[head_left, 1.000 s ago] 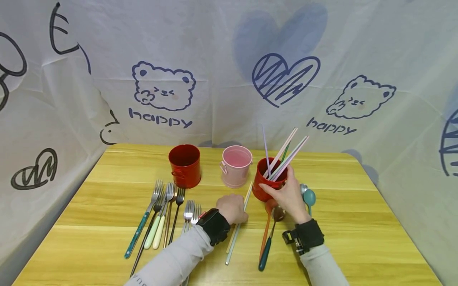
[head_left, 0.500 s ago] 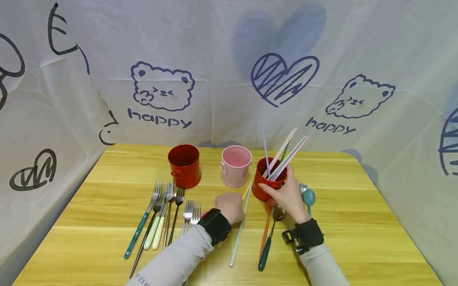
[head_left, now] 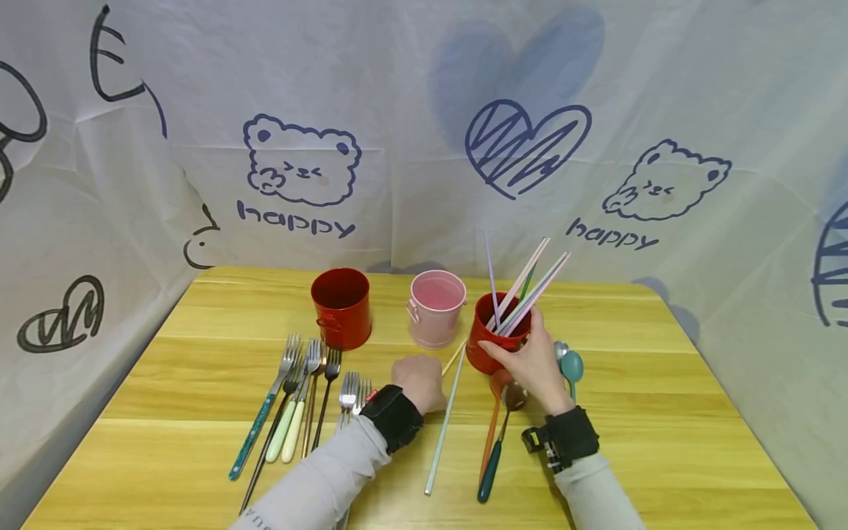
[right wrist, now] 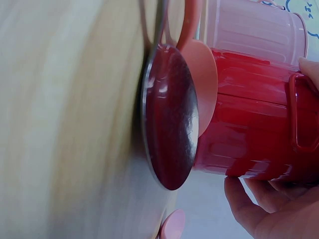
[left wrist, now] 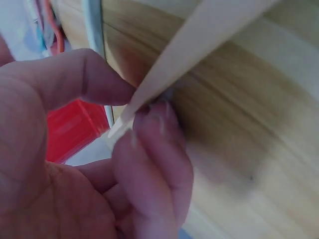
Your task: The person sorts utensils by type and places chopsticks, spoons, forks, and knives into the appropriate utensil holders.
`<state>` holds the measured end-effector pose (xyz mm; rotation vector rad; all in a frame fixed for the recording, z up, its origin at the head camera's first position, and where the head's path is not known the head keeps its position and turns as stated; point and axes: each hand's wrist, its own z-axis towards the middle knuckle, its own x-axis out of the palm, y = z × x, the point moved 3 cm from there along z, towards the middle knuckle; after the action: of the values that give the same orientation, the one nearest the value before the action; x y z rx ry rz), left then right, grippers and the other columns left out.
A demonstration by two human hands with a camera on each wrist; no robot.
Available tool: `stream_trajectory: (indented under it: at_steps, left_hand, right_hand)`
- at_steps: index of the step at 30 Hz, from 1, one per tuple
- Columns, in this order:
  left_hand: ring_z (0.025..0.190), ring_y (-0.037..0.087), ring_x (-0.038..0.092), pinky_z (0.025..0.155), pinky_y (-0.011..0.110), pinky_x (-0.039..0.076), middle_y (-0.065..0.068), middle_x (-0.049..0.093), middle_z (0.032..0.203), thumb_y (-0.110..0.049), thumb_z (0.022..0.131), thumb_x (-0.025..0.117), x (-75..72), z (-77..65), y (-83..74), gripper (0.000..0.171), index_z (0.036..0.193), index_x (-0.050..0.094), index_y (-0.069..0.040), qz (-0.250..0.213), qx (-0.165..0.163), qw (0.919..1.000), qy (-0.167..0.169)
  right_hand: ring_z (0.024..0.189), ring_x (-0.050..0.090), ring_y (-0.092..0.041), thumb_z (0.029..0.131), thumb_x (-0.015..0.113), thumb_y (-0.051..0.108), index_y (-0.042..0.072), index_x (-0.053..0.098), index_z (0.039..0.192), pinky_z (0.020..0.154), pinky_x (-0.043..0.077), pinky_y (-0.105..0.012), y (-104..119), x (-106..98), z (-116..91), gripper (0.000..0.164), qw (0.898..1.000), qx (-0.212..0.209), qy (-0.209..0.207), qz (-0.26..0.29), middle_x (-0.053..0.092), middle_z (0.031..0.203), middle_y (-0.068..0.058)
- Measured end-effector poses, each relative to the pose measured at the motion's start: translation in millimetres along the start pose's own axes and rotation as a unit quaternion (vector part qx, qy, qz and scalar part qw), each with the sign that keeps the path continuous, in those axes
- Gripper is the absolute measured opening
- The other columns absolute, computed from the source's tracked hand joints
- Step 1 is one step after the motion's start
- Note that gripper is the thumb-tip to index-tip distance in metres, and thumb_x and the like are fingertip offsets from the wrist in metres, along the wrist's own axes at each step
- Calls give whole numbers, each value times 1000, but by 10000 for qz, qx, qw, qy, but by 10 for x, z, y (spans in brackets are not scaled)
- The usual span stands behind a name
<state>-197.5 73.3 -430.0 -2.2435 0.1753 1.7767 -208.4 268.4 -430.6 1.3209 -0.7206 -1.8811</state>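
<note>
My left hand [head_left: 419, 381] pinches a pale yellow chopstick [left wrist: 187, 52] between thumb and fingertips, close over the table. Its tip end [head_left: 453, 358] shows past the knuckles in the head view; the arm hides the rest. A pale green chopstick [head_left: 440, 445] lies just right of that hand. My right hand [head_left: 530, 366] grips the side of a red bucket [head_left: 478, 350], thumb at the front and fingers around the far right. Several pastel chopsticks [head_left: 530, 298] lean out of this bucket. In the right wrist view, fingers [right wrist: 244, 201] press against its red wall.
A pink bucket [head_left: 436, 320] and a second red bucket [head_left: 344, 316] stand to the left. Several forks [head_left: 291, 397] lie at left, partly under my left sleeve. An orange spoon [head_left: 492, 423], a dark-handled spoon [head_left: 493, 467] and a teal spoon [head_left: 573, 366] lie near the right hand.
My left hand has shifted slightly left and away from me, drawing the yellow chopstick apart from the pale green one, which has turned a little on the table. The right hand stays put.
</note>
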Motion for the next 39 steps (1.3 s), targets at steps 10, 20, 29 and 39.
stream_trajectory:
  at_steps: [10,20,29,39]
  left_hand:
    - [44,17,49,43,29,34,-2,46,46,-27,74,70,-72,-39,162,31,56,50,-13,-1780,558,9823,170]
    - [50,16,47,46,28,31,-2,44,55,-26,78,68,-132,-42,216,26,63,51,-13,-2278,985,9686,-155]
    - [56,17,49,50,29,36,-1,47,61,-24,78,68,-329,-16,184,19,70,54,-13,-2288,1338,9600,-897]
    - [57,14,49,50,25,38,-2,51,64,-19,84,63,-577,18,146,13,80,53,-13,-2231,1589,9458,-1745]
  right_hand:
    - [115,51,-31,73,79,39,6,29,140,94,44,-53,-3,-7,-3,89,10000,-3,43,-1,50,133,-14]
    - [115,51,-30,73,79,40,7,29,140,94,44,-53,-10,-8,7,90,10000,-10,60,-16,50,133,-13]
    - [114,52,-30,73,80,37,5,30,140,94,44,-53,1,-6,-3,89,9999,-105,-11,52,51,132,-14]
    - [112,53,-30,73,80,36,3,30,139,92,45,-53,12,-13,1,89,9998,-201,-38,43,52,130,-14]
